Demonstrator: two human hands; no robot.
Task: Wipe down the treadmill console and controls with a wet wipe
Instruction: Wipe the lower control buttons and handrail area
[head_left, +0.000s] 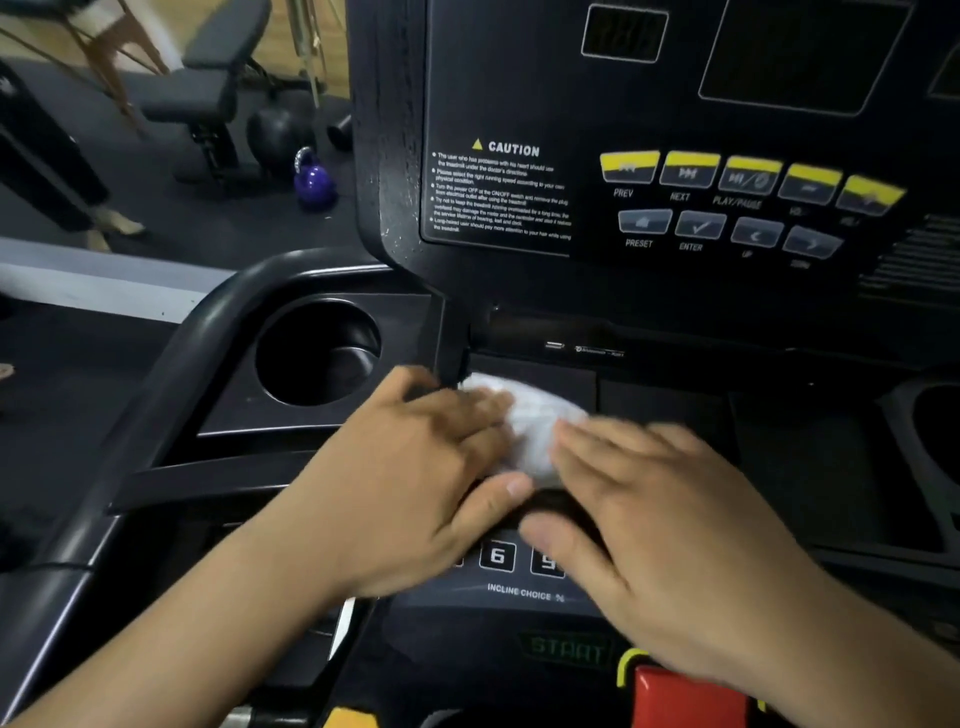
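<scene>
1. Red knob (691, 696): nearest edge, right of centre, with a yellow collar. A green START label (566, 649) sits just left of it.
2. Incline keys (498, 557): I read 6 and part of a 9 between the two hands, with INCLINE CHOICE printed just nearer. The other keys are covered.
3. Left hand (415, 483): palm down, fingers laid out straight and pressing the left part of the wipe, thumb alongside. I log no curl round anything. The edges are blurred.
4. Right hand (670, 530): palm down, fingers straight, their tips on the wipe's right edge, not clasping it. Also blurred.
5. Wet wipe (530, 426): white and bunched, lying flat under both hands on the shelf of the treadmill console (660, 410), just beyond the incline keys. Its far end lies near the shelf's far left corner.
6. Left cup holder (317, 353): a round well, left of the wipe. A right cup holder (935, 441) is cut off by the right edge.
7. Upright panel: CAUTION label (498, 192) on the left, a row of yellow-topped keys (748, 174) to its right, grey keys (701, 226) beneath them, and a dark display (795, 52) above.
8. Far left floor: purple kettlebell (314, 179), black kettlebell (280, 130) behind it, and a padded bench (208, 93).
</scene>
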